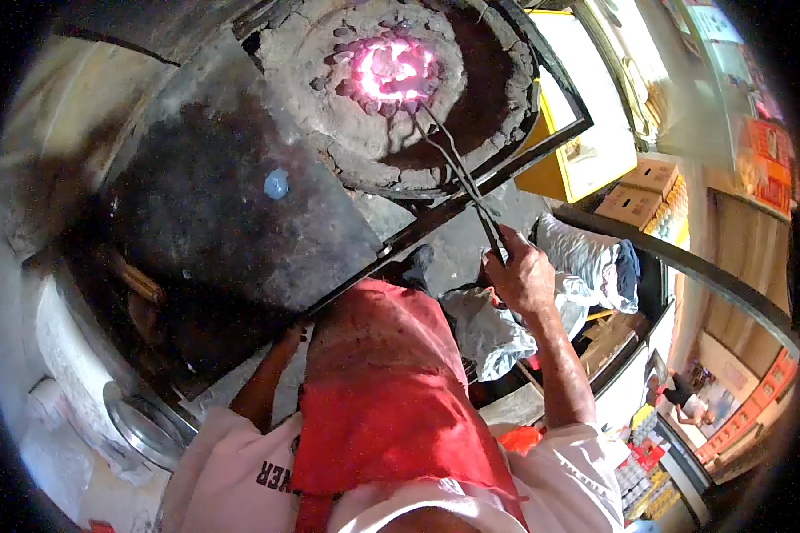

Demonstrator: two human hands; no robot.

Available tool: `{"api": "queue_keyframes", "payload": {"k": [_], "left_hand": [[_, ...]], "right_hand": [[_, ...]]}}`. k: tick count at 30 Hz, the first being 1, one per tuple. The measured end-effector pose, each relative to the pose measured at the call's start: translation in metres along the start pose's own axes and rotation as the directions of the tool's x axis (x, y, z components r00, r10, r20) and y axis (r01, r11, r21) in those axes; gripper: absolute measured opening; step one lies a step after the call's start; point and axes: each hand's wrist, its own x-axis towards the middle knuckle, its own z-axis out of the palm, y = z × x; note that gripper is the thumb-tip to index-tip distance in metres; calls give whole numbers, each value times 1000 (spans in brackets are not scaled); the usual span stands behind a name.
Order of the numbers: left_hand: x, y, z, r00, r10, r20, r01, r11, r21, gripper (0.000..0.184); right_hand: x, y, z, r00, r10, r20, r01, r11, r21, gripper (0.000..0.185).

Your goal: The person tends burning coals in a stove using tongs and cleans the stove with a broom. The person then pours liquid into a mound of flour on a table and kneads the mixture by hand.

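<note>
My right hand (520,274) is closed around the handles of long dark metal tongs (462,171). The tips of the tongs reach the edge of the glowing coals (396,69) in the middle of a round clay oven (307,58). Whether a coal sits between the tips, I cannot tell. My left hand (299,332) is low beside the front edge of a blackened tabletop (231,213), close to my red apron (391,373). Its fingers are mostly hidden in shadow.
A bluish round spot or piece (276,184) lies on the dark tabletop. A metal frame bar (427,226) runs along the oven's front. White bags (587,253) are at the right, with cardboard boxes (640,191) behind. Another person (684,401) is far off at the right.
</note>
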Motion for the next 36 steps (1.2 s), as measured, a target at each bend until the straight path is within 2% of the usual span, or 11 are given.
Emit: {"api": "queue_keyframes", "payload": {"k": [7,9,15,19,20,21,28,30,31,33,36], "left_hand": [[4,1,4,1000,5,-7,-5,1000,-8,24],[3,-1,4,1000,7,-14,-7,1000,-13,23],[7,-10,10,999,11,-31,-13,999,-38,23],[15,-15,21,998,15,-62,-19,998,-52,23],[17,-15,26,997,10,-75,-14,998,-55,22],[20,-16,32,996,7,-92,-12,998,-60,22],[11,-55,89,985,78,-155,-102,982,-158,20],[4,-64,113,982,56,-178,-87,981,-173,20],[-4,-59,126,982,47,-183,-81,980,-184,21],[-25,-39,144,986,37,-163,-72,975,-211,22],[-58,-2,157,990,44,-133,-77,964,-254,24]], "right_hand": [[-2,4,-7,1000,-17,-22,19,995,99,50],[-1,19,-22,1000,-1,20,1,1000,-9,47],[-10,17,-126,973,-223,65,232,934,-272,38],[19,-1,-160,953,-189,238,261,908,-327,32],[34,7,-156,939,-265,219,319,909,-268,29],[37,-10,-164,952,-86,295,158,961,-227,32],[77,42,-171,841,-457,291,527,813,-246,22],[79,58,-175,873,-387,296,423,904,-66,28],[89,84,-163,848,-474,235,458,880,125,31],[95,108,-148,857,-499,127,480,864,152,32],[94,124,-144,904,-403,144,368,904,218,37]]}}
